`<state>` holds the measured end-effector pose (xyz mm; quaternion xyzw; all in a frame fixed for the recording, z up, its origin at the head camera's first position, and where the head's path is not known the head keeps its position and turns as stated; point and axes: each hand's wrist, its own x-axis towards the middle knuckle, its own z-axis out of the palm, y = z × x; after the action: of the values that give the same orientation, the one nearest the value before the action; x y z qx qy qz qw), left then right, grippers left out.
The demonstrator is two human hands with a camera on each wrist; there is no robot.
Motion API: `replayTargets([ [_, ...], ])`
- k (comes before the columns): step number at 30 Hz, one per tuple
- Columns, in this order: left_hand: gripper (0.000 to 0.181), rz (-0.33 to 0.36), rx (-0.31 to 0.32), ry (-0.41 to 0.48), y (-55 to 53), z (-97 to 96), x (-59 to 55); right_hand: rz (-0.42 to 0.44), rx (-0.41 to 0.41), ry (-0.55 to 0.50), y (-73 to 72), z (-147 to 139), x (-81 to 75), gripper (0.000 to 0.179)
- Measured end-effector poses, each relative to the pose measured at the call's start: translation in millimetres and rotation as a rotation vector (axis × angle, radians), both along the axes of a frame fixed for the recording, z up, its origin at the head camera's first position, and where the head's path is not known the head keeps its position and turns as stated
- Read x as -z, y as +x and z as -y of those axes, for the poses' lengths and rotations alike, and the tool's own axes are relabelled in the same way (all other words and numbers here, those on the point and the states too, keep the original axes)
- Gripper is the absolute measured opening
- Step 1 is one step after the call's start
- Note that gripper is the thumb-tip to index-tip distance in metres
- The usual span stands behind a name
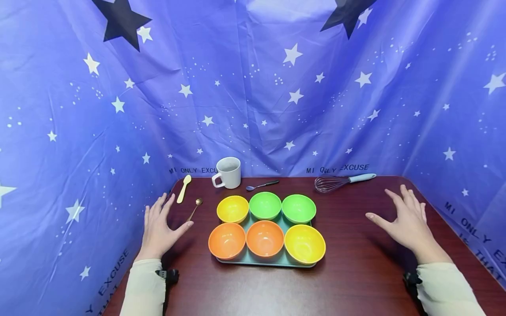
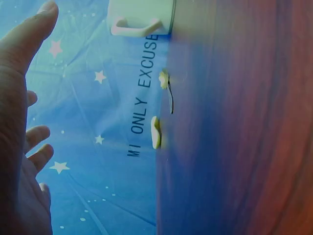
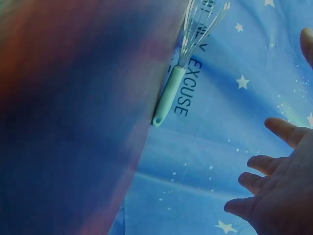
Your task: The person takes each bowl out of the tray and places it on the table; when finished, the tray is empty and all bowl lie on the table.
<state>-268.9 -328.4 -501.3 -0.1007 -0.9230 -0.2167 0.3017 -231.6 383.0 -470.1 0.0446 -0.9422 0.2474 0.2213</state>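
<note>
My left hand (image 1: 161, 230) is held over the left side of the table with fingers spread and nothing in it. Nearest to it are a small gold spoon (image 1: 195, 210) and a pale yellow spoon (image 1: 183, 189). Over on the right, my right hand (image 1: 407, 226) is also spread and holds nothing. A whisk (image 1: 344, 181) with a light handle lies beyond it at the back edge. Between the hands, a teal tray (image 1: 261, 260) carries two rows of bowls: orange bowls (image 1: 227, 241) and a yellow bowl (image 1: 305, 244) in front, another yellow bowl (image 1: 233, 210) and green bowls (image 1: 265, 206) behind.
A white mug (image 1: 229, 173) stands at the back, its handle toward the left. Right of it lies a small dark-handled spoon (image 1: 262, 185). A blue star-printed cloth (image 1: 253, 109) hangs around the back and sides of the dark red table (image 1: 348, 281).
</note>
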Motion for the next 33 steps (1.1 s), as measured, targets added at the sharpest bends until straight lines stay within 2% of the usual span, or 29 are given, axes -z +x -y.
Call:
replayTargets([
  [6,0.106,0.075,0.013,0.074,-3.3,-7.2,0.5,0.015,-0.043,-0.050,-7.3,6.9,-7.5,0.099],
  [10,0.104,0.088,0.020,0.085,-6.1,-11.4,0.9,0.038,-0.067,-0.086,-13.2,15.9,-13.6,0.095],
  [15,0.099,0.107,0.069,0.120,-9.8,-18.2,1.2,0.034,-0.102,-0.113,-22.9,29.0,-18.3,0.089],
  [24,0.091,0.214,0.137,0.181,-15.3,-31.0,2.9,0.045,-0.148,-0.145,-37.6,53.0,-17.7,0.083],
  [29,0.086,0.235,0.172,0.248,-16.8,-38.2,2.8,0.065,-0.157,-0.167,-42.1,63.0,-16.3,0.080],
  [33,0.083,0.237,0.215,0.312,-19.6,-43.5,4.9,0.080,-0.185,-0.222,-44.9,70.1,-16.8,0.078],
])
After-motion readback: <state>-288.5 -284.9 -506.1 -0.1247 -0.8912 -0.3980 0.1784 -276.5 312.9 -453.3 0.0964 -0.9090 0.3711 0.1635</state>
